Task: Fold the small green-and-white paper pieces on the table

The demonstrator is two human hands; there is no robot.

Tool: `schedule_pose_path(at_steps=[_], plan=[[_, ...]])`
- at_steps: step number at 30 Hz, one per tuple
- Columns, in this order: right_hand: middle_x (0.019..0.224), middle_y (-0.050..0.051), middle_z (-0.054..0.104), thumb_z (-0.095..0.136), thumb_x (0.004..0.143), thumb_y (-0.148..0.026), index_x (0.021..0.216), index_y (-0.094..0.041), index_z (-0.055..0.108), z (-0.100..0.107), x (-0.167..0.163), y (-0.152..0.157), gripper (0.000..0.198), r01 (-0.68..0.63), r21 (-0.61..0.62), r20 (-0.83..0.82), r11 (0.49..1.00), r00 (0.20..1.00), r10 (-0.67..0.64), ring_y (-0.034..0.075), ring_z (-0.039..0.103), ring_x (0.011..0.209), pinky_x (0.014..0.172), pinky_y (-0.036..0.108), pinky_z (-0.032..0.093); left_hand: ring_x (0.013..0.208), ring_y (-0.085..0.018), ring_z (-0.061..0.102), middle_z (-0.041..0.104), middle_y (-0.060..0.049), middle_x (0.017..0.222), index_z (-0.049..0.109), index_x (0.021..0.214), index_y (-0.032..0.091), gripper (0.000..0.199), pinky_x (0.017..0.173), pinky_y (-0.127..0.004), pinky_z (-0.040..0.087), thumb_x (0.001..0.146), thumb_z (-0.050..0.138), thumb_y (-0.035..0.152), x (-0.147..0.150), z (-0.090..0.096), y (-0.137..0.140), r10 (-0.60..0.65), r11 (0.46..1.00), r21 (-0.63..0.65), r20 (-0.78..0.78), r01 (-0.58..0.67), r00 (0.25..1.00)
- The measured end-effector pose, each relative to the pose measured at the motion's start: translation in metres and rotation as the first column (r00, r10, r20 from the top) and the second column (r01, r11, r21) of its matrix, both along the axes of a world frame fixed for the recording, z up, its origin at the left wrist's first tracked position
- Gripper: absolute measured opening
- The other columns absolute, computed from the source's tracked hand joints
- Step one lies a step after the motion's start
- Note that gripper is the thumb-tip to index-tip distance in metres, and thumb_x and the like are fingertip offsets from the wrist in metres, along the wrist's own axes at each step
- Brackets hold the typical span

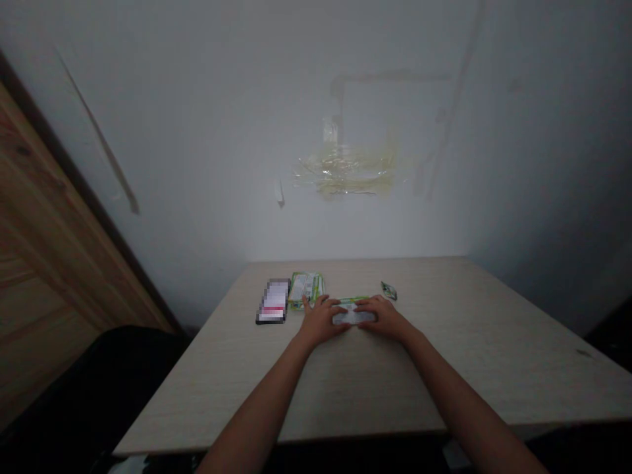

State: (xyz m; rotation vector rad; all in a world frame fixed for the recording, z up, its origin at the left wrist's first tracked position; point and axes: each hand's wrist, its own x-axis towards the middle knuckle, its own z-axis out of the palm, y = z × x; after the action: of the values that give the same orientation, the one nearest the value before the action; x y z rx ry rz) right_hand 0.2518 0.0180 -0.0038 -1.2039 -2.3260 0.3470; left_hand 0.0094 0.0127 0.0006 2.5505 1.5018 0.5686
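A green-and-white packet [353,317] lies on the table in front of me, its upper edge green and its nearer part pale. My left hand [320,321] holds it at the left side, fingers bent over it and thumb along the near edge. From the right, my right hand [384,317] grips it the same way. The hands cover both ends of the packet. Just beyond my left hand is another green-and-white packet [305,288], flat on the table. A small green-and-dark wrapper piece [389,290] sits past my right hand.
A phone [274,301] with a blurred screen lies left of the packets. The pale wooden table [494,355] meets a grey wall with yellowed tape [345,172] on it. At the left are a wooden panel [44,230] and a dark object [108,375].
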Motion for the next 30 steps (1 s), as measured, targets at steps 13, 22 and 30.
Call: schedule_pose_path(at_steps=[13, 22, 30], plan=[[0.119, 0.005, 0.069, 0.062, 0.087, -0.038, 0.105, -0.028, 0.074, 0.0016, -0.0015, -0.0011, 0.024, -0.024, 0.052, -0.077, 0.998, 0.997, 0.028, 0.024, 0.059, 0.109, 0.1, 0.043, 0.042, 0.136, -0.031, 0.037, 0.063, 0.001, 0.131, 0.07, 0.109, 0.041, 0.031, 0.11, -0.072, -0.01, 0.086, 0.056, 0.057, 0.0008, 0.0025, -0.0014, 0.019, 1.0, -0.002, 0.024, -0.019, 1.0], [0.093, 0.004, 0.075, 0.064, 0.087, -0.04, 0.09, -0.023, 0.076, 0.0056, 0.0014, 0.0058, 0.021, 0.0, 0.029, -0.083, 1.0, 0.997, 0.002, 0.02, 0.065, 0.09, 0.088, 0.034, 0.045, 0.13, -0.026, 0.045, 0.071, -0.001, 0.118, 0.071, 0.105, 0.034, 0.032, 0.112, -0.067, -0.012, 0.093, 0.046, 0.051, 0.0005, 0.0074, -0.0005, 0.033, 0.999, -0.024, 0.077, -0.031, 0.997], [0.083, 0.007, 0.072, 0.062, 0.086, -0.043, 0.081, -0.018, 0.073, 0.003, -0.0015, 0.0034, 0.028, 0.151, -0.005, -0.155, 0.988, 0.976, -0.15, 0.019, 0.063, 0.078, 0.074, 0.03, 0.046, 0.125, -0.025, 0.051, 0.07, -0.001, 0.119, 0.068, 0.112, 0.036, 0.029, 0.111, -0.066, -0.016, 0.092, 0.052, 0.049, 0.0017, 0.0092, -0.0007, 0.05, 0.998, -0.031, 0.131, -0.047, 0.99]])
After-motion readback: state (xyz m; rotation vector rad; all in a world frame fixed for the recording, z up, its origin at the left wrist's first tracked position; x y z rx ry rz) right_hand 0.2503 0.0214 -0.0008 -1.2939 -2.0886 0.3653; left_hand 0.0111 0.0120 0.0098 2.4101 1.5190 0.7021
